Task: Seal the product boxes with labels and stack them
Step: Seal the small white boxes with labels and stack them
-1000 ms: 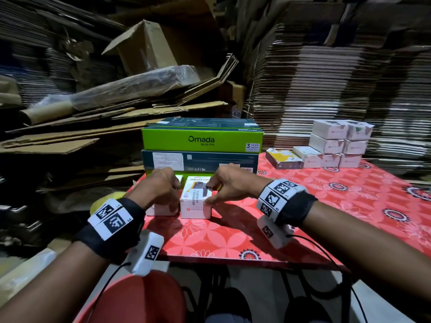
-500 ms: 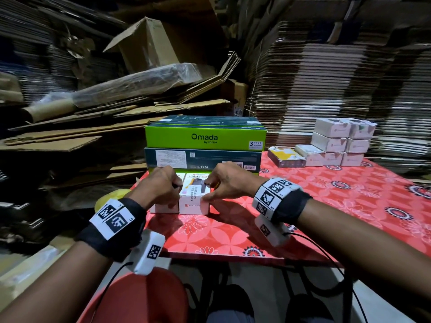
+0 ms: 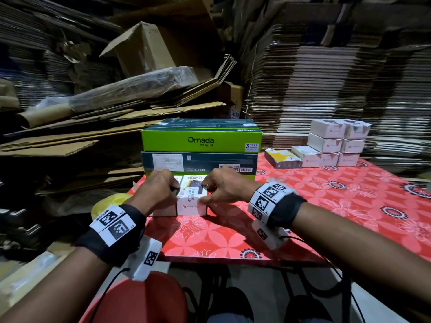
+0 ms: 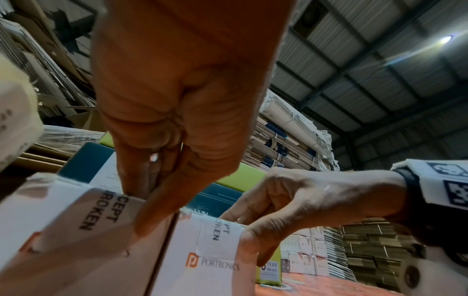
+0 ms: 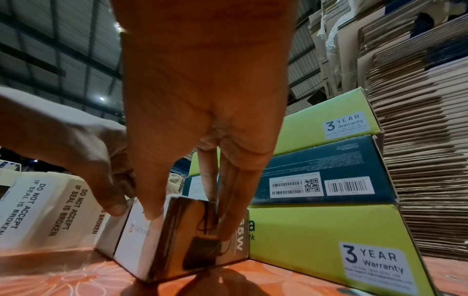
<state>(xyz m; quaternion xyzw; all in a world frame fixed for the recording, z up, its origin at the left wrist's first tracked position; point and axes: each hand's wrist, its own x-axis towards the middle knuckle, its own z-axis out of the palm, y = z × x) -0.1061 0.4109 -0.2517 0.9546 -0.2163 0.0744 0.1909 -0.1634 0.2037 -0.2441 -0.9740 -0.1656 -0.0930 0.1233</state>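
**Near the desk's left front corner: both hands on a sealed box**

Near the left front corner of the desk [image 3: 303, 206], a small white Portronics box [image 3: 191, 201] stands on the red flowered cloth, a seal label [image 4: 220, 234] reading "do not accept if seal is broken" folded over its top front edge. The right hand [image 3: 224, 187] grips this box: thumb on the near face, fingers [image 5: 228, 210] curled over the top and down the far side. The left hand [image 3: 158, 192] has its fingers bent and narrow, thumb pressing the seam where the box meets a second white box [image 3: 163, 209] touching its left side; that one carries the same kind of label. Whether the left hand actually clamps either box I cannot tell.

Just behind the two boxes rises a stack of large cartons [image 3: 200, 148], green, dark blue and green again, the top one marked Omada. Toward the far right corner sits a pile of small white boxes [image 3: 335, 143], several layers high, with a yellow-topped box [image 3: 282, 158] just to its left. Flattened cardboard [image 3: 326, 78] is heaped behind and left of the desk.
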